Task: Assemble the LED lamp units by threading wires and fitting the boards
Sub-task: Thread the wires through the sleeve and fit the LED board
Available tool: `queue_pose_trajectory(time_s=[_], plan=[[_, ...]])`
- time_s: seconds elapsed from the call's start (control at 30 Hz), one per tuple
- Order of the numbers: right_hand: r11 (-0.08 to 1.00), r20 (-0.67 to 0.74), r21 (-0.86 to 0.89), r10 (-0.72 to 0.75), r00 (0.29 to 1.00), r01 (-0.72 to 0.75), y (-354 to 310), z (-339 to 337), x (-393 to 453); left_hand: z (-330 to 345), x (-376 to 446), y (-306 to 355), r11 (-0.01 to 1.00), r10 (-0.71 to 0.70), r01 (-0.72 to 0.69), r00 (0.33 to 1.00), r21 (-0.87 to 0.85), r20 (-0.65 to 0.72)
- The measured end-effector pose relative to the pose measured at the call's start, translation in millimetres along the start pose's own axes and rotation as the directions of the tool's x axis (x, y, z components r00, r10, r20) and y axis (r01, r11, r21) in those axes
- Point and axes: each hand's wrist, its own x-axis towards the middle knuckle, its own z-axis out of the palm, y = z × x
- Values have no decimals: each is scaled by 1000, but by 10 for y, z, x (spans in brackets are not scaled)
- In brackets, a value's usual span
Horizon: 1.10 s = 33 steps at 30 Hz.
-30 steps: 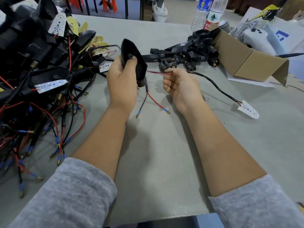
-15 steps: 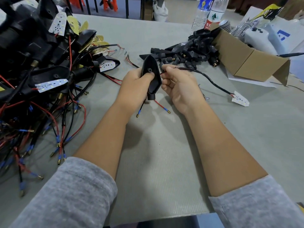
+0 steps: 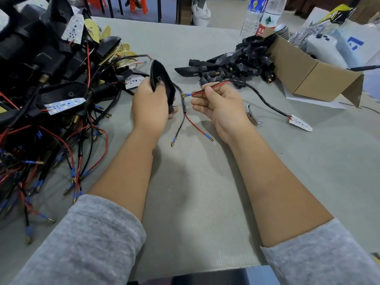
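My left hand (image 3: 151,105) grips a black lamp housing (image 3: 161,81), held upright above the grey table. A black cable with a red and a black lead (image 3: 186,124) hangs from the housing's lower end down to the table. My right hand (image 3: 221,101) pinches the red and black wire (image 3: 207,89) of a second cable near its blue-sleeved gold tips, which point left toward the housing. That black cable (image 3: 259,95) curves right to a small white LED board (image 3: 300,123) lying on the table.
A big heap of wired housings and LED boards (image 3: 51,95) fills the left side. A pile of bare black housings (image 3: 232,64) lies at the back, beside an open cardboard box (image 3: 312,73). Two water bottles (image 3: 261,15) stand behind. A small metal clip (image 3: 251,116) lies by my right wrist.
Both hands had met at the middle; now they have drawn apart. The housing moved left, and the wire tips are out in front of my right hand. The LED board slid a little.
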Motion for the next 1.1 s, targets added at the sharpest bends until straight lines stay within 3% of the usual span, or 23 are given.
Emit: queue_pose_trajectory(time_s=[0.17,0.33,0.43,0.5,0.6,0.63,0.73,1.1], plan=[[1000,34,20,-12,999,12,-15,29,-24,-15,0,-32,979,92,-88,996,186,-15],[995,59,-81,-58,997,63,3,44,-62,48,-44,-6,972,90,-111,990,205,108],[985,41,-154,-69,997,74,7,37,-62,57,-110,12,989,56,-84,975,121,214],[976,23,-203,-75,997,78,10,21,-54,99,-112,84,996,-8,-17,964,88,267],[967,16,-239,-82,996,84,17,-1,-45,175,-50,210,953,-302,286,928,104,219],[966,19,-244,-82,996,84,21,-5,-40,167,-44,197,948,-317,307,922,76,223],[966,37,-244,-78,996,85,25,-18,-36,123,-61,104,988,-154,157,954,10,255],[992,21,-114,-49,999,51,-3,-39,-21,118,-115,71,941,-69,167,947,-295,315]])
